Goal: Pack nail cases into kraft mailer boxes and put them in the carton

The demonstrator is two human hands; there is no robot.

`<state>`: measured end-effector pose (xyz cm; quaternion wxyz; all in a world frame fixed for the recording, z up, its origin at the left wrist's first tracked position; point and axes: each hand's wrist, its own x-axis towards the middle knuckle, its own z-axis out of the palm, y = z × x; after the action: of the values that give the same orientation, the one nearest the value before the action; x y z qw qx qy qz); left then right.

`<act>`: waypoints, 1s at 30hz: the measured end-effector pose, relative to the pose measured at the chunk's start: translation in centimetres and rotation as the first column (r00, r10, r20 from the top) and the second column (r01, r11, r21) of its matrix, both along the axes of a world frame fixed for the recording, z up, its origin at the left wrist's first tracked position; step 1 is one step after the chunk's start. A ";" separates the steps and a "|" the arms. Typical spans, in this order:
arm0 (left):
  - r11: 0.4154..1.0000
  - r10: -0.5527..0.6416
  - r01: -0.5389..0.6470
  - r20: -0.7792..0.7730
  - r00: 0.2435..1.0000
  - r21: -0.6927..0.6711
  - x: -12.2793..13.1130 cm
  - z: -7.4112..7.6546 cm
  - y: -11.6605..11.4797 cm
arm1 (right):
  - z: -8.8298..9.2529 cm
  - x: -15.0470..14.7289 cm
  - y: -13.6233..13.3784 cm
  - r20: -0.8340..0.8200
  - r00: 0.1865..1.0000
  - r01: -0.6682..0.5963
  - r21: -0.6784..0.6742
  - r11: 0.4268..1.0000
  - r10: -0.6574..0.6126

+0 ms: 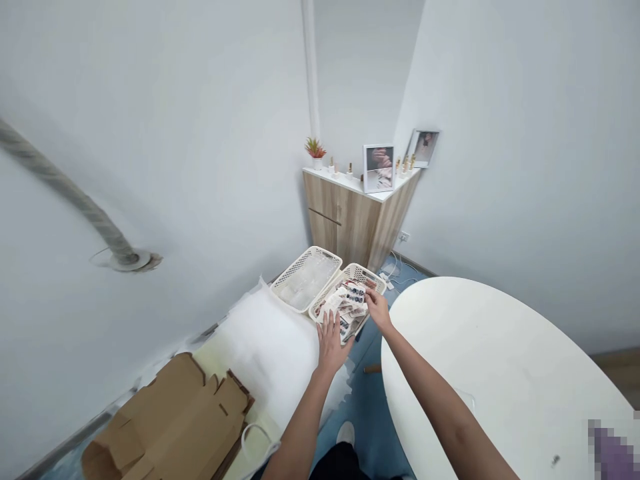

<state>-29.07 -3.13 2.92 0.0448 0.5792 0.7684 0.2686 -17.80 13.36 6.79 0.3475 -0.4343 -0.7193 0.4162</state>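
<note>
1. Packets [355, 294] lie heaped in the right basket [361, 273], overlapping at odd angles; some show rows of dark, rounded pieces on a pale backing.
2. I have the right hand [379, 311] at the heap's right side, thumb and fingers closed, as I read it, on the edge of one packet. The left hand [331, 343] is spread over the near-left part of the heap, fingers extended, clutching nothing that I can see.
3. My main worry is spillage: the pile is loose, so tugging one packet could drag its neighbours over the low rim onto the blue floor [370, 407].
4. I cannot make out what supports the right basket; if it overhangs, weight from the left hand could tip it.
5. An edge pinch on something so thin could slip, or bend the backing.
6. Both baskets look like stiff cream plastic, with lattice walls and rounded corners. The left basket [291, 268] holds clear, glossy, crumpled-looking material.
7. The white covering [265, 353] seems thin and soft, with ragged edges; the brown cardboard [175, 413] looks stiff, with folded flaps.
</note>
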 end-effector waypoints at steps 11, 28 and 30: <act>0.822 -0.569 0.569 0.006 0.822 0.013 11.2 3.1 5.0 | -1.5 18.3 -5.2 -0.169 0.982 0.003 -0.411 0.911 -0.080; 0.752 -0.620 0.598 0.011 0.785 -0.279 25.9 -6.2 3.7 | -9.4 38.1 -14.2 0.569 0.718 0.637 -0.307 0.707 -0.401; 0.753 -0.606 0.581 0.018 0.795 -0.308 26.0 -6.7 3.9 | -9.8 38.1 -14.4 0.560 0.728 0.635 -0.332 0.697 -0.396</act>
<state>-3.04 0.81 -3.79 0.1825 0.7899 0.5773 0.0974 20.29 -1.08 -2.96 0.1521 -0.7814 -0.4875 0.3586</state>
